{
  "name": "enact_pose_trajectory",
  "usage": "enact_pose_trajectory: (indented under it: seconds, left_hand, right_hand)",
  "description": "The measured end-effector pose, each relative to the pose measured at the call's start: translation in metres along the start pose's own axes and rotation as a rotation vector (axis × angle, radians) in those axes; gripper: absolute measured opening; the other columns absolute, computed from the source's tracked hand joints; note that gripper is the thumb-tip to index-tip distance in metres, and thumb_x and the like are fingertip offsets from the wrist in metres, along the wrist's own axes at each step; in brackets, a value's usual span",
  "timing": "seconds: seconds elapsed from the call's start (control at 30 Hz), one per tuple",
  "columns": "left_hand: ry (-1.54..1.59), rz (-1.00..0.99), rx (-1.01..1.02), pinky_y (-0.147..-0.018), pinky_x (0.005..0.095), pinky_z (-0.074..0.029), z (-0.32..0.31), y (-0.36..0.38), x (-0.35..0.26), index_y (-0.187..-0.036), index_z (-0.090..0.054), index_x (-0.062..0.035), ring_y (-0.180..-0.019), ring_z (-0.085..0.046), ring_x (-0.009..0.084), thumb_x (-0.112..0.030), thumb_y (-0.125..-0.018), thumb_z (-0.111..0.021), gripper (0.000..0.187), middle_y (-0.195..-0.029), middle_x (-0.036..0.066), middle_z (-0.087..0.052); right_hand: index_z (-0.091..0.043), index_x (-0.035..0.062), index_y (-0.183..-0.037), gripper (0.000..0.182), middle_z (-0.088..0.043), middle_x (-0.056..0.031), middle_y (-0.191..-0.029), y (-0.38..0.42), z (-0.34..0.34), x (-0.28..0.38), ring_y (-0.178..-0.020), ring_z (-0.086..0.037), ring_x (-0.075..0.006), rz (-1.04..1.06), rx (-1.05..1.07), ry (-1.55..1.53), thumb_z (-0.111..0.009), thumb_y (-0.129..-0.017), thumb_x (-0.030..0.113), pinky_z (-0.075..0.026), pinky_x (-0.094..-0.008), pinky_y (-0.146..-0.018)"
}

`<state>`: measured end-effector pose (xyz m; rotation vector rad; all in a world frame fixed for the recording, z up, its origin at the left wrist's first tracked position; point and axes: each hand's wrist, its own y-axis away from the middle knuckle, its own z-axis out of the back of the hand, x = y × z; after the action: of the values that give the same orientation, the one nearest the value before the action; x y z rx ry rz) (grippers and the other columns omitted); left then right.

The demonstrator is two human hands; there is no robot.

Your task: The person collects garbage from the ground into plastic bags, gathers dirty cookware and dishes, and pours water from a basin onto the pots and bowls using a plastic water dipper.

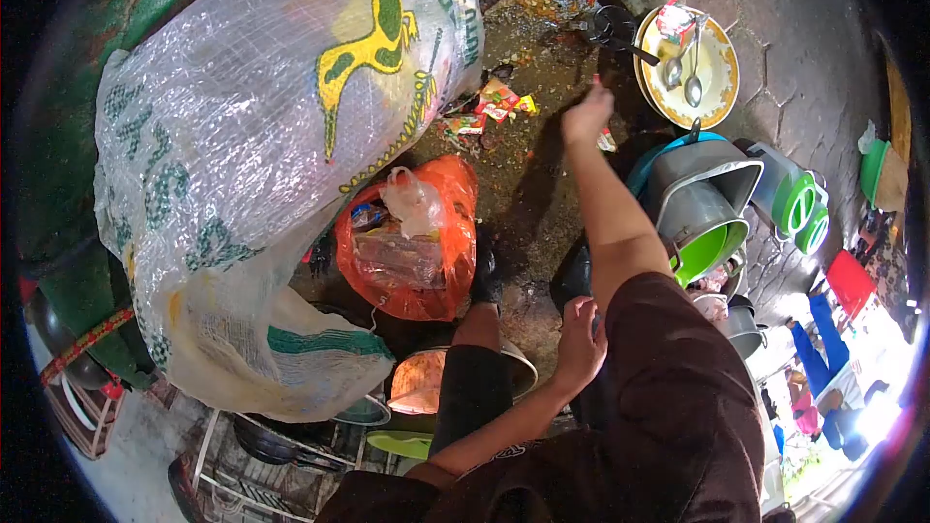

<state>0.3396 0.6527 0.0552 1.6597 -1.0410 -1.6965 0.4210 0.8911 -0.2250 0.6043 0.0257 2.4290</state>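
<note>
My right hand reaches out over the wet, littered ground, left of a stack of cream plates with a patterned rim. Its fingers are pressed together, with a small reddish bit at the tips that is too small to name. Spoons and a crumpled wrapper lie on the top plate. Close to my knee, my left hand is curled closed; what it holds, if anything, is hidden. Torn red and yellow wrappers are scattered on the ground to the left of my right hand.
A big stuffed woven sack fills the left side. Beside it stands an orange plastic bag of rubbish. Metal pots, a green bowl and green-lidded containers crowd the right. A dish rack is at lower left.
</note>
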Motion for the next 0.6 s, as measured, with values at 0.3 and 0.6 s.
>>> enact_pose_trajectory:
  seconds: [0.3, 0.6]
  left_hand:
    - [0.861, 0.257, 0.036, -0.083, 0.0337, -0.042, -0.006, 0.005, -0.019, -0.117, -0.038, -0.0087, -0.1, -0.047, 0.019, -0.024, -0.092, -0.038, 0.029, -0.11, 0.008, -0.044]
    - [0.499, 0.215, 0.143, -0.09, 0.0343, -0.036, -0.016, 0.013, 0.045, -0.12, -0.034, -0.0008, -0.106, -0.044, 0.0316, -0.007, -0.081, -0.052, 0.043, -0.116, 0.019, -0.038]
  right_hand:
    - [-0.05, 0.0005, -0.11, 0.048, -0.044, -0.0191, -0.115, 0.072, 0.037, 0.045, -0.108, -0.042, -0.0356, 0.434, 0.158, -0.162, -0.047, -0.063, -0.009, -0.034, -0.0389, -0.095]
    - [-0.038, -0.0001, -0.123, 0.052, -0.037, -0.0248, -0.121, 0.033, 0.01, -0.032, -0.107, -0.04, -0.0407, -0.545, -0.08, 0.02, -0.055, -0.077, 0.019, -0.035, -0.0438, -0.091]
